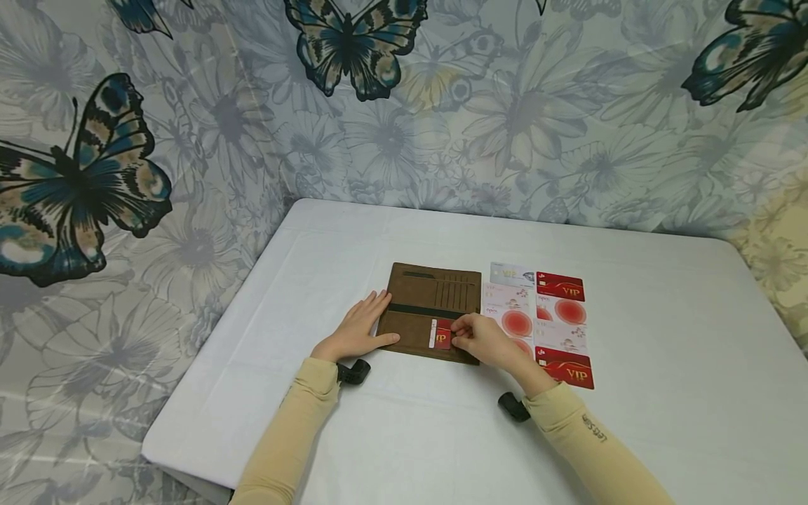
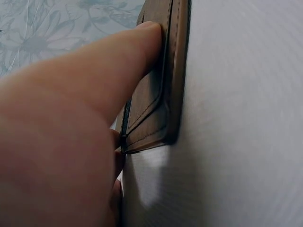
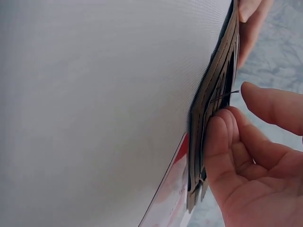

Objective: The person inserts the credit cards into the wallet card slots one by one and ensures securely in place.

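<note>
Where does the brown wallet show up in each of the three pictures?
Head view: the brown wallet lies open at the table's middle, between both hands.
Left wrist view: its edge runs down from the top centre.
Right wrist view: seen edge-on, right of centre.
Shared landmark: the white tablecloth under it.

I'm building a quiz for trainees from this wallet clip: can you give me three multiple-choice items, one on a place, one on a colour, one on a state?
1. Where do the loose cards lie?
A. Right of the wallet
B. Left of the wallet
C. On the wall cloth

2. What colour is the wallet?
A. Black
B. Brown
C. Blue

3. How does the left hand lie?
A. Curled round a card
B. Raised off the table
C. Flat on the wallet's left edge

Answers:
1 A, the head view shows the cards in rows beside its right edge.
2 B, brown in all views.
3 C, straight fingers press it, while the right hand pinches the red card.
</note>
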The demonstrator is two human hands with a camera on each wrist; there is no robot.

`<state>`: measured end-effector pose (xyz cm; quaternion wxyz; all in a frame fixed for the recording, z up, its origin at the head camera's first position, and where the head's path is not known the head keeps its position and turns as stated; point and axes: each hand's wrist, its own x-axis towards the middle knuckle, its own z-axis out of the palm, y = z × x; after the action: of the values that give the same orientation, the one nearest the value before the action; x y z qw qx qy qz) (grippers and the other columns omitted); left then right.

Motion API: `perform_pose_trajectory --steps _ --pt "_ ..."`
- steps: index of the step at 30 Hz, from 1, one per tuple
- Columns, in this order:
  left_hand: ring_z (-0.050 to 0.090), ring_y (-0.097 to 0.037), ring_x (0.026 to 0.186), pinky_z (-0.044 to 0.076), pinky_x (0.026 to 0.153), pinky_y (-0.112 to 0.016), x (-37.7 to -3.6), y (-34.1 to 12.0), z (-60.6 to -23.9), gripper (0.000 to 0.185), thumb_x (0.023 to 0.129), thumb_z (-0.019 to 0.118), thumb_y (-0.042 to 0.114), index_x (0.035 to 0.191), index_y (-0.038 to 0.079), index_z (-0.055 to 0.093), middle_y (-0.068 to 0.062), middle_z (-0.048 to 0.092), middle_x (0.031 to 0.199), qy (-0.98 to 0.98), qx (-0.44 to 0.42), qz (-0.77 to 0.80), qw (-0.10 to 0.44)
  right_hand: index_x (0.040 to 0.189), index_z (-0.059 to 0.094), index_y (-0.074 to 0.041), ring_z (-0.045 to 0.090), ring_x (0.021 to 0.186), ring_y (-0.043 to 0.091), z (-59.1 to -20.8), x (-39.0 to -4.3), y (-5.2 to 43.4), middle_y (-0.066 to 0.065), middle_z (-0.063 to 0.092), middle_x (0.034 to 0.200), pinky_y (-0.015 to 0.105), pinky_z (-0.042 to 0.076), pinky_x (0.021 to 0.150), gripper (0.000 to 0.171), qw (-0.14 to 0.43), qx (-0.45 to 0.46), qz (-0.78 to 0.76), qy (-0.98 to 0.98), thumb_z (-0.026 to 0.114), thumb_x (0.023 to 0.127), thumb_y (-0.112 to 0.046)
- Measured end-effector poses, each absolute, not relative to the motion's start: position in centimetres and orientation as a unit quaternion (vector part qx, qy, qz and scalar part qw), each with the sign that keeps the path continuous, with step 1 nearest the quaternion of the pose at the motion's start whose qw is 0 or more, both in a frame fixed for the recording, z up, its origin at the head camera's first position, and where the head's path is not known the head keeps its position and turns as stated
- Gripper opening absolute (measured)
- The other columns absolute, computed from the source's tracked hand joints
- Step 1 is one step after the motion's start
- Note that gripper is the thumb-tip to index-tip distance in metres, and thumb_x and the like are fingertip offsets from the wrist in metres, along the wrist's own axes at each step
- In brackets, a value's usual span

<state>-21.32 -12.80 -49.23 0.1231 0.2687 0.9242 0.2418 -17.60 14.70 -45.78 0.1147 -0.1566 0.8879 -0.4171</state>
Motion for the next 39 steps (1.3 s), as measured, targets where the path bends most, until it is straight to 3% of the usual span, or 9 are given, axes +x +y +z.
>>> perform_pose_trajectory --steps 23,39 --pt "-0.002 -0.02 0.139 0.0 0.11 -0.04 -21.37 -12.87 -49.33 0.085 0.09 0.053 0.05 0.15 0.01 0.009 -0.007 0.004 0.154 0.925 0.267 0.243 0.122 0.089 0.065 0.004 0.049 0.066 0.013 -45.51 -17.59 14.67 0.002 0.057 0.072 0.026 0.044 0.058 0.006 0.139 -0.128 -0.4 0.897 0.063 0.085 0.0" --pt "-0.003 -0.019 0.139 0.0 0.11 -0.04 -21.43 -12.83 -49.43 0.085 0.09 0.052 0.051 0.15 0.011 0.007 -0.006 0.003 0.154 0.927 0.265 0.236 0.122 0.091 0.063 0.006 0.052 0.069 0.014 -45.75 -17.93 14.63 0.003 0.058 0.075 0.026 0.046 0.062 0.009 0.154 -0.14 -0.412 0.887 0.064 0.084 0.0"
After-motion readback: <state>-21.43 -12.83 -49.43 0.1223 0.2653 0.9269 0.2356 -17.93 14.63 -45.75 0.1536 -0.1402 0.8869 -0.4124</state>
